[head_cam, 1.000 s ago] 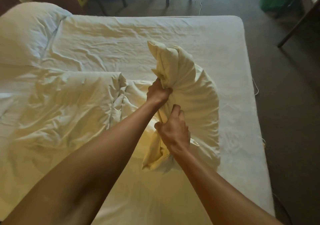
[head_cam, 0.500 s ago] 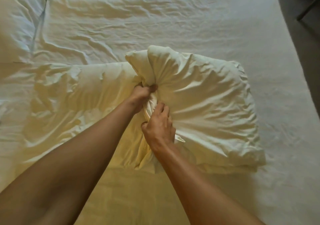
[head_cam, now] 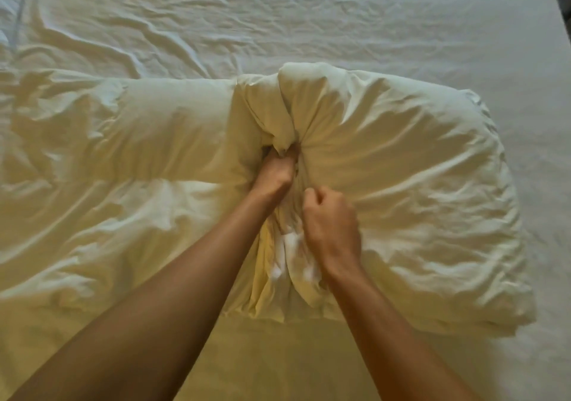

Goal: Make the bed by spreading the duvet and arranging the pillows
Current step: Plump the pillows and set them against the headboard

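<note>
At nine o'clock the duvet (head_cam: 108,168) lies crumpled on the bed (head_cam: 216,14); I judge it light and soft, best taken by an edge; at centre my left hand (head_cam: 275,175) fists the pillow (head_cam: 401,199) by its gathered end; my right hand (head_cam: 332,227), at its five o'clock, clenches the same bunch; the pillow sprawls toward three o'clock, floppy, probably light.

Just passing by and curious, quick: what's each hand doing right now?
Left hand: closed, gripping the bunched end of the pillow.
Right hand: closed, gripping the same bunched fabric.
</note>
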A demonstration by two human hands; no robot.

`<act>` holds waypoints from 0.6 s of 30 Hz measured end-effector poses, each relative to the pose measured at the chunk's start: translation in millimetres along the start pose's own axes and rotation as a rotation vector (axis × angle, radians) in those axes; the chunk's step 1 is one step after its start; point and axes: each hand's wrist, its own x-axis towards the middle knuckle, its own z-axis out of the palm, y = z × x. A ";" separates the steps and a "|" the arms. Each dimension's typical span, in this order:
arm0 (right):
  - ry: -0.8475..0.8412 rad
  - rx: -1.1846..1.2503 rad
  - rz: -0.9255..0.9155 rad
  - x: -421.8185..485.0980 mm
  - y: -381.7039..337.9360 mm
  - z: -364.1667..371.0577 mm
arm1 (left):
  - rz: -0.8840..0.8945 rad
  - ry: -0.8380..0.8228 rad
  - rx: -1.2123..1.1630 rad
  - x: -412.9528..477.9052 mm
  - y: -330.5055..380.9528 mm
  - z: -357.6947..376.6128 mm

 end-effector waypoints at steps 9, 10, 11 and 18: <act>0.131 -0.497 -0.622 98.6 -107.9 15.8 | 0.042 0.378 0.571 -153.8 -55.9 21.1; 0.074 -0.574 -0.604 111.1 -109.5 22.9 | 0.029 0.349 0.551 -164.2 -61.6 23.6; 0.035 -0.635 -0.575 121.2 -106.5 29.4 | 0.015 0.306 0.495 -167.9 -67.8 25.6; 0.352 -0.528 -0.523 157.8 -75.7 10.7 | -0.019 0.089 -0.096 -138.9 -72.0 31.2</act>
